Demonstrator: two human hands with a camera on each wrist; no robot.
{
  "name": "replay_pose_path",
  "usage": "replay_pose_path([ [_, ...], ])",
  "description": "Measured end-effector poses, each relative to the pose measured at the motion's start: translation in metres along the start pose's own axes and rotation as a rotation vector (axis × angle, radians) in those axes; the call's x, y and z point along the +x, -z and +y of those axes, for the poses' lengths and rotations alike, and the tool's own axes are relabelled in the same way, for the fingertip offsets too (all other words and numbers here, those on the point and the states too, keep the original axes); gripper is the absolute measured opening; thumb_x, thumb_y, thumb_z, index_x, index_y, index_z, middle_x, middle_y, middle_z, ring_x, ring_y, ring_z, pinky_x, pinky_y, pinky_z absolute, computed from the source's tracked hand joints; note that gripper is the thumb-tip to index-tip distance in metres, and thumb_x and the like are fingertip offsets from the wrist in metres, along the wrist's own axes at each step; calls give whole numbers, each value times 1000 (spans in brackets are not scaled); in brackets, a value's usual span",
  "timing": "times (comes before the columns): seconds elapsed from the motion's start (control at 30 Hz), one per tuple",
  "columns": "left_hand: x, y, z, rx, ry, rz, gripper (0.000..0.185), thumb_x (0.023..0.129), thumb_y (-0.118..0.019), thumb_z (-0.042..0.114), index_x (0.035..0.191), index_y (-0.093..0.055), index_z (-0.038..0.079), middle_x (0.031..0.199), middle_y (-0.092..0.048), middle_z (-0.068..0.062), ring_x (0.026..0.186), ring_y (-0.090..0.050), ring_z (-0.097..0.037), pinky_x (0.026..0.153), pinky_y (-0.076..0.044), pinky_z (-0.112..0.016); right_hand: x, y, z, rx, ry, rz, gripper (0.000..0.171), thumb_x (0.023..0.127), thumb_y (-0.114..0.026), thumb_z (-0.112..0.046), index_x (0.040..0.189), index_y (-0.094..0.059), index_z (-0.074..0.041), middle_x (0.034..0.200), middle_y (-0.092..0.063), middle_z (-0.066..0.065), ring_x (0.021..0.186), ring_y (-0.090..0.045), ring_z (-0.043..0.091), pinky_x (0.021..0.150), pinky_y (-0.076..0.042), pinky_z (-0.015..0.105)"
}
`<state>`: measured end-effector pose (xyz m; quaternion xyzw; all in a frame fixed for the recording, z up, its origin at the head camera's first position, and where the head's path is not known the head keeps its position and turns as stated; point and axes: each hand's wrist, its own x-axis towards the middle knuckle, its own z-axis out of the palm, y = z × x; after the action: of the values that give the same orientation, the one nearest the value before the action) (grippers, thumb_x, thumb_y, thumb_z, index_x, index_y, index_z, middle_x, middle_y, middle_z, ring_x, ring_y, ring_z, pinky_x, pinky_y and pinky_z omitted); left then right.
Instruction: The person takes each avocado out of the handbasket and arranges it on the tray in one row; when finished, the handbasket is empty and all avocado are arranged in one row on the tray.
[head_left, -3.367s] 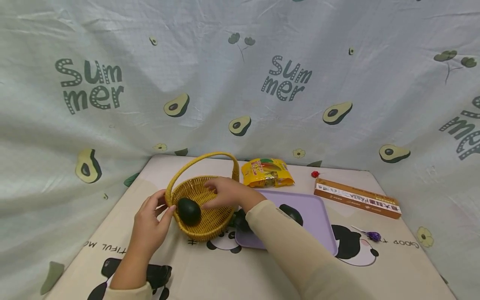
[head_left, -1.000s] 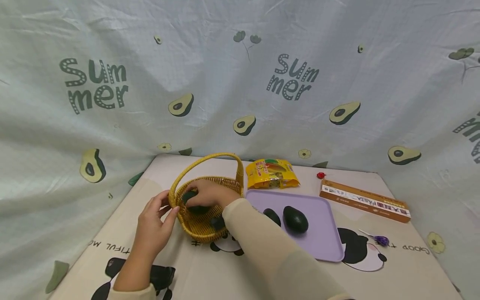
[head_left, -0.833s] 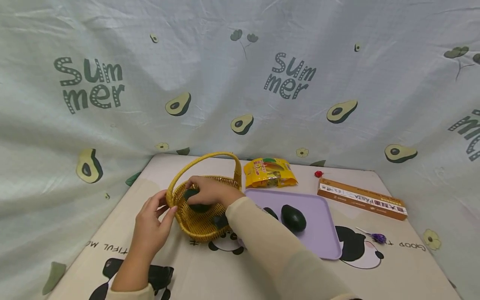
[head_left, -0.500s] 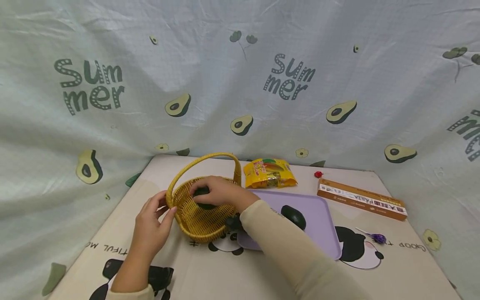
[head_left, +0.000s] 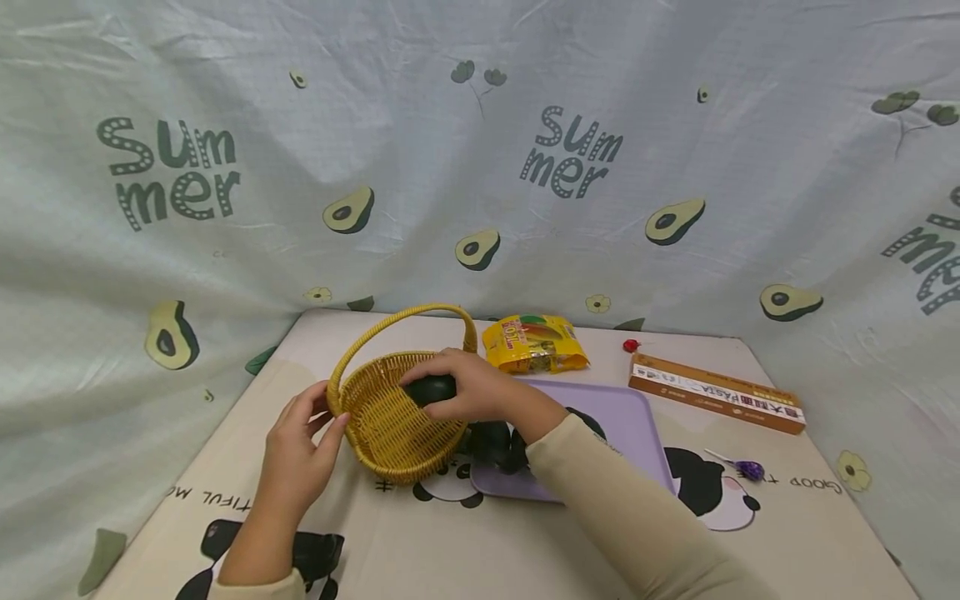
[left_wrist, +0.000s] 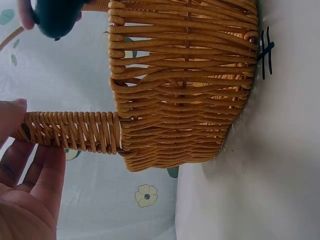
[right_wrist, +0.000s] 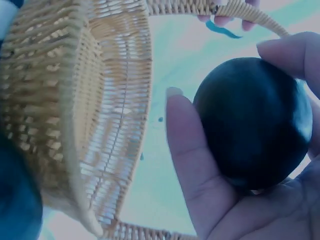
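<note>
the right hand [head_left: 480, 392] holds a dark green avocado [head_left: 430, 389] in a curled grip, thumb on one side and fingers wrapped over the top, just above the near rim of the yellow wicker basket [head_left: 390, 425]. from the right wrist view the avocado [right_wrist: 252, 122] sits deep against the palm with the thumb [right_wrist: 190, 150] pressed along its side, so the hold looks firm. the left hand [head_left: 300, 454] rests against the basket's outer wall where the handle [left_wrist: 70, 131] joins it, fingers fairly straight and touching rather than wrapped round it, which steadies the tilted basket. the avocado is still over the basket's edge, between the weave and the purple tray [head_left: 637, 425] to the right, where more dark avocados [head_left: 495, 442] lie partly hidden behind the wrist. to do this well, it seems best to keep the left hand pressing the basket so it cannot tip or slide on the smooth mat [head_left: 465, 542], lift the fruit clear of the rim and the arching handle before moving sideways, and avoid squeezing harder than needed since the skin may bruise. the sleeve [head_left: 622, 508] passes close over the fruit on the tray, so a higher wrist would likely avoid nudging them. a yellow snack bag [head_left: 534, 343] and a long brown box [head_left: 716, 393] lie well apart at the back.
</note>
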<state>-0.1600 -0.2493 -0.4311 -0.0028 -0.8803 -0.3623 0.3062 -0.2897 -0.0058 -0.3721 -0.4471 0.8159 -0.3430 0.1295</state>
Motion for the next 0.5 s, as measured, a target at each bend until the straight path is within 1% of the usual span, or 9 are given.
replay_pose_path([
  [0.03,0,0,0,0,0,0,52,91,-74,-2,139,-54,2,123,-62,-14,117,-65,-29,96,-56,-38,-4,2,1,12,20,4,45,91,-74,-19,134,-66,-32,133,-59,-2,105,-58,17,80,-59,26],
  [0.13,0,-1,0,0,0,-1,52,91,-74,-3,139,-54,2,123,-62,-14,117,-65,-29,96,-56,-38,-15,7,4,21,38,29,45,91,-74,-19,133,-65,-31,137,-58,-5,109,-57,14,85,-59,26],
  [0.27,0,-2,1,0,1,-7,51,92,-74,-2,139,-54,2,123,-61,-14,117,-65,-28,96,-55,-37,-33,13,5,30,-19,70,52,86,-81,-22,133,-63,-35,139,-54,-6,115,-55,15,90,-57,30],
  [0.33,0,-2,1,2,3,-8,51,92,-73,-1,139,-54,2,123,-61,-14,117,-65,-29,97,-55,-36,-40,15,5,42,-37,96,57,84,-84,-20,134,-60,-35,139,-54,-5,115,-56,17,92,-58,33],
  [0.4,0,-1,1,5,7,-6,52,92,-74,-1,140,-54,2,123,-61,-14,117,-65,-29,97,-55,-35,-46,17,5,55,-52,130,60,83,-85,-19,134,-58,-35,138,-54,-5,115,-56,18,92,-58,35],
  [0.5,0,-1,1,7,15,-4,52,92,-74,-1,140,-53,2,124,-61,-14,117,-65,-29,97,-54,-34,-55,20,8,79,-86,168,59,83,-85,-21,132,-58,-38,136,-56,-7,112,-59,20,90,-60,37],
])
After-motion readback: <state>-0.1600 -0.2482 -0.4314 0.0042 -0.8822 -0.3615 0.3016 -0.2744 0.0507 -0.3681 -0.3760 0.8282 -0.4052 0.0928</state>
